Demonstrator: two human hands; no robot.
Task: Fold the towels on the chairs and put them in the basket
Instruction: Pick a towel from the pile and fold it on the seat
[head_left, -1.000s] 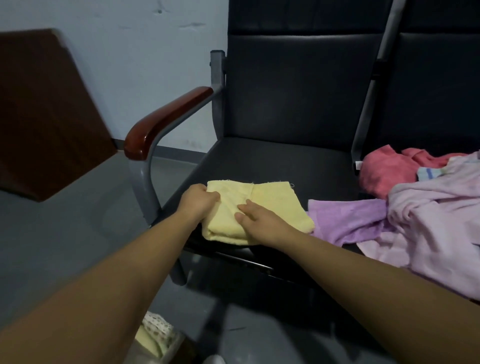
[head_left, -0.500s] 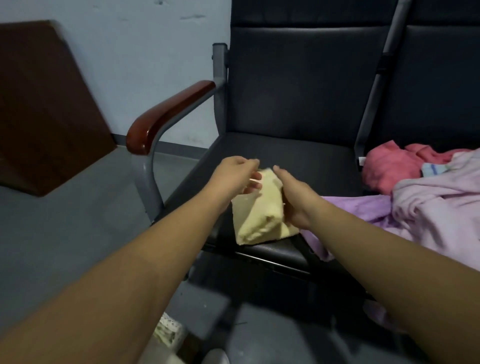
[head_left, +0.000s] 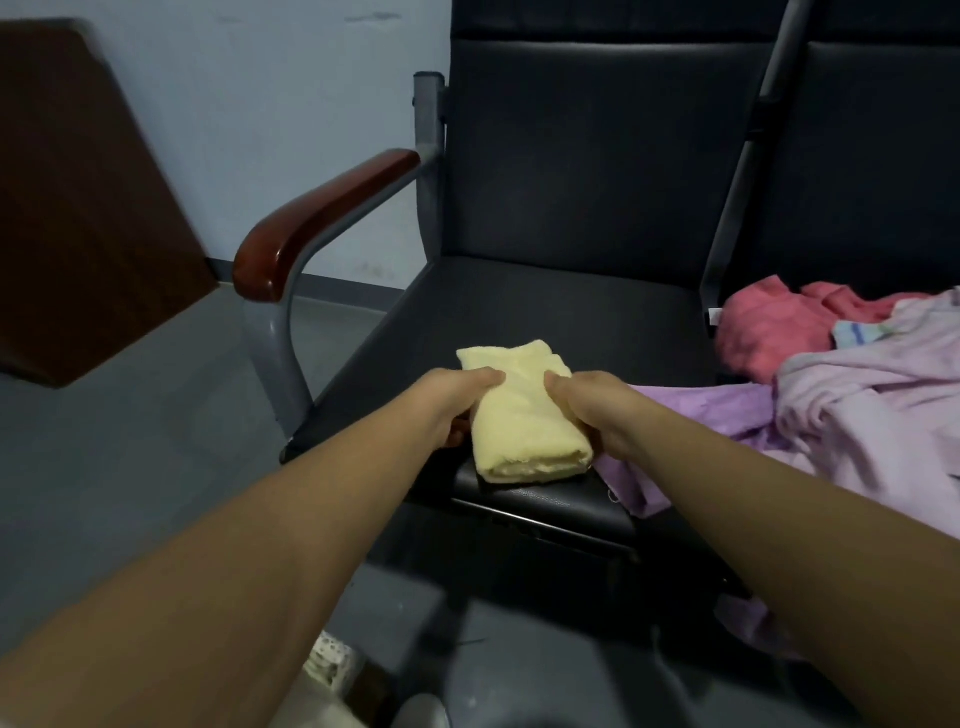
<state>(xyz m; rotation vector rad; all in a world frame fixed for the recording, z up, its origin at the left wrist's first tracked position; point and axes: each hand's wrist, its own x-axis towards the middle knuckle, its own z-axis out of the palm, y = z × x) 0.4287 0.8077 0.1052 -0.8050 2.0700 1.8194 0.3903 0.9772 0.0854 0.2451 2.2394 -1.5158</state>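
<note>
A folded yellow towel (head_left: 519, 415) is gripped at its two sides by the left hand (head_left: 452, 402) and the right hand (head_left: 597, 410) on the front of a black chair seat (head_left: 545, 312), beside unfolded lilac (head_left: 701, 415), pale pink (head_left: 872, 395) and red towels (head_left: 763, 332).

Brown board (head_left: 78, 208) against pale wall (head_left: 291, 104)

no text, brand or number can be read anywhere; a small white tag (head_left: 715, 315) by the red towel (head_left: 763, 335) is too small to read.
</note>
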